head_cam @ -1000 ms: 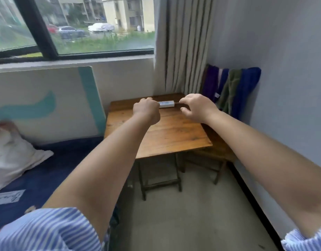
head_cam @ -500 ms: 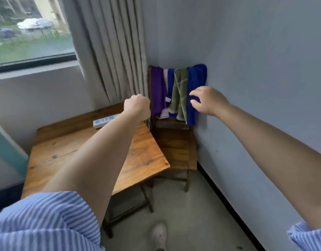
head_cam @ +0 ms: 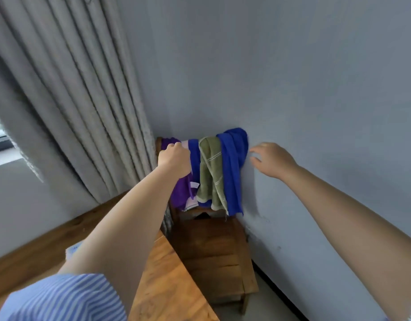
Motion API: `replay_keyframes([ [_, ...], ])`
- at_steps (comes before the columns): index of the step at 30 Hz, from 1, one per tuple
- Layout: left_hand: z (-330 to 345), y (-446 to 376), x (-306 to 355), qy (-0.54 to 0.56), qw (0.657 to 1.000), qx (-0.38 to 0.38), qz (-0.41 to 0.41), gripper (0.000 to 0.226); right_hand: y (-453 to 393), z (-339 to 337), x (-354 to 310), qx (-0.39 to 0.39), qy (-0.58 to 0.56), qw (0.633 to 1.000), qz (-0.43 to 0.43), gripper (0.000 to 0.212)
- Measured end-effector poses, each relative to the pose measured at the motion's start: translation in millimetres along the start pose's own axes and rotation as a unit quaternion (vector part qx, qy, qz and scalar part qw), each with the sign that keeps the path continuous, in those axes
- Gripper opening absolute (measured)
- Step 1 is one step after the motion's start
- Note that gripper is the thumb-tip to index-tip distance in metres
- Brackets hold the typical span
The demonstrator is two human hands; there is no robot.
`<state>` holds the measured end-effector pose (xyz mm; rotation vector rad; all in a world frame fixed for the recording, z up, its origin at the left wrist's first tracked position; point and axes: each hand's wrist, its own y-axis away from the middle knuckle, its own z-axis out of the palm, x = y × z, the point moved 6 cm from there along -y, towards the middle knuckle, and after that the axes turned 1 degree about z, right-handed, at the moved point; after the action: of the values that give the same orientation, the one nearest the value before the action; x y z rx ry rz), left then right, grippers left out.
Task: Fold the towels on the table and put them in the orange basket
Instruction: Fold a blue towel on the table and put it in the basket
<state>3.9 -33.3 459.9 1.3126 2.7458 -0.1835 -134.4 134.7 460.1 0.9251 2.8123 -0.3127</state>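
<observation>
Towels: purple (head_cam: 179, 193), green (head_cam: 209, 172) and blue (head_cam: 232, 172), draped side by side over the chair back (head_cam: 158, 141) past the bench's far corner, long axes hanging downward. Left hand (head_cam: 175, 162): fingers curled at the purple towel's top fold; actual grip cannot be told. Right hand (head_cam: 273, 159): fingers spread, empty, just right of the blue towel, apart from it

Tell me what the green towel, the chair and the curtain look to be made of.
Green towel: soft woven cloth, probably cotton terry; matte, limp folds, pale stitched stripes.
Chair: dark brown wood, slightly glossy; grain and plank seams show.
Curtain: thick grey fabric, matte and speckled, hanging in deep pleats; the fibre cannot be told.
</observation>
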Motion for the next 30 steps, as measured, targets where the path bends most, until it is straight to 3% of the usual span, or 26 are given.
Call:
replay_keyframes([
  [13,62.9,-144.6,33.2,0.109,0.993,-0.053,-0.013,0.032,-171.0,58.5,52.7,-0.054,0.011,0.998,-0.018,0.03],
  [20,95.2,-212.1,71.2,0.226,0.967,-0.061,-0.103,0.029,-231.3,97.0,75.7,-0.065,0.113,0.991,-0.038,0.024],
  [23,104.2,-227.6,83.9,0.261,0.956,-0.042,-0.125,0.035,-244.5,107.9,76.3,-0.07,0.094,0.992,-0.035,0.03],
  [27,109.3,-241.8,93.9,0.183,0.976,-0.032,-0.117,0.039,-255.8,125.1,78.2,-0.094,0.037,0.995,-0.024,0.029],
  [30,112.9,-250.6,95.8,0.219,0.968,-0.036,-0.114,0.034,-259.1,130.5,83.0,-0.091,0.015,0.996,-0.007,0.031],
])
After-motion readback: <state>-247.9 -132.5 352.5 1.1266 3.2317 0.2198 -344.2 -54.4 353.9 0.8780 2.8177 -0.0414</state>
